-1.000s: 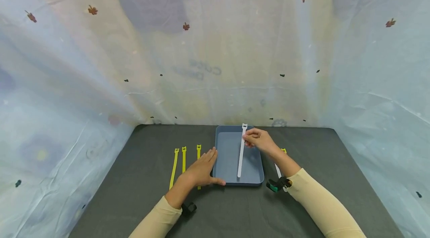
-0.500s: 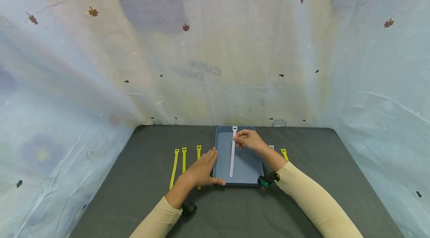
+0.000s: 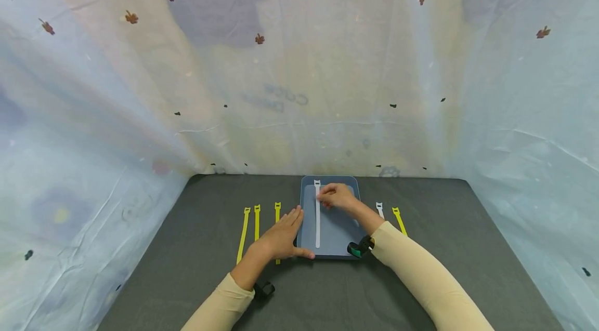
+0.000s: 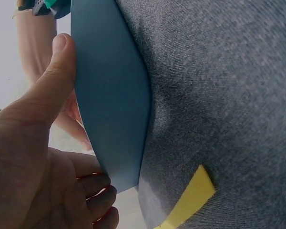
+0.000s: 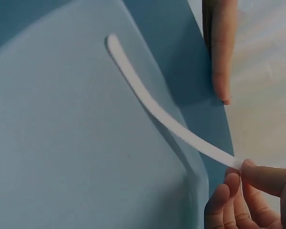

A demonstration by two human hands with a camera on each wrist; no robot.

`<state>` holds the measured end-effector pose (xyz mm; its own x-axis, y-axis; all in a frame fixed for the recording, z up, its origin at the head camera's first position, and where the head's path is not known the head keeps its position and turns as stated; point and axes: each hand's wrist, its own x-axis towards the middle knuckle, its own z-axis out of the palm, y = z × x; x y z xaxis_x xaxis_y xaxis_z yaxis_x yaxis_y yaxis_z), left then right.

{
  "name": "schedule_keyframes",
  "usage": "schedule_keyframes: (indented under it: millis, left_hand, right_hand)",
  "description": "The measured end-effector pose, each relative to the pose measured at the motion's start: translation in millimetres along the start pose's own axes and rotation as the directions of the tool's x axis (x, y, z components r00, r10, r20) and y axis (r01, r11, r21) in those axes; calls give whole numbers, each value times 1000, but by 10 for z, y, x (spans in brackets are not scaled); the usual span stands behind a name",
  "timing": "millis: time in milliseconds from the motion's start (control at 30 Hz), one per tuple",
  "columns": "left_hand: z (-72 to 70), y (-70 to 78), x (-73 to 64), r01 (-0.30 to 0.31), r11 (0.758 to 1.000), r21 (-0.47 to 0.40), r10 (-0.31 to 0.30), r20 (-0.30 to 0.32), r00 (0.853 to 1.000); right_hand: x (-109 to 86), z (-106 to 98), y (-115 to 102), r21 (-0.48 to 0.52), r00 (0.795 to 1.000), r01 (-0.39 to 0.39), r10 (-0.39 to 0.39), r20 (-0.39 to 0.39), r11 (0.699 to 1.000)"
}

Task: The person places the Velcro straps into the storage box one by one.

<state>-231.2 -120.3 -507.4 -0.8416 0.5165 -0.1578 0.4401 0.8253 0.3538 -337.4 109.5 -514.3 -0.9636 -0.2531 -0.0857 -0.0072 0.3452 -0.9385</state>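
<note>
A white hook-and-loop cable tie (image 3: 317, 224) lies lengthwise over the left part of a blue-grey tray (image 3: 338, 237). My right hand (image 3: 338, 197) pinches it between thumb and fingers near its slotted head. In the right wrist view, the tie (image 5: 155, 107) curves from the pinch, its rounded tail low over the tray floor. My left hand (image 3: 281, 233) rests against the tray's left side, fingers extended along the rim and thumb at the near corner. In the left wrist view, that thumb and the fingers touch the tray's outer wall (image 4: 112, 95).
Three yellow cable ties (image 3: 243, 235) lie left of the tray, one partly behind my left hand. Right of it are a white tie (image 3: 379, 208) and a yellow tie (image 3: 400, 221), partly covered by my right arm. A patterned curtain (image 3: 299, 87) surrounds the dark table (image 3: 318, 300).
My right hand has moved left across the tray with the white cable tie and lowered it. The white and yellow ties on the right have come into fuller view. My left hand has stayed put.
</note>
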Motion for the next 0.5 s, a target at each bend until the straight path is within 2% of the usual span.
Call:
schedule_keyframes:
  millis: [233,500]
  left_hand:
    - [4,-9,2,1,1000,2,-1,9,1000]
    - [-25,13,7,-11,1000,-2,11,16,1000]
  right_hand:
    - [65,119,17,-27,1000,-27,27,-2,999]
    - [151,194,45,-45,1000,-16,16,-3,999]
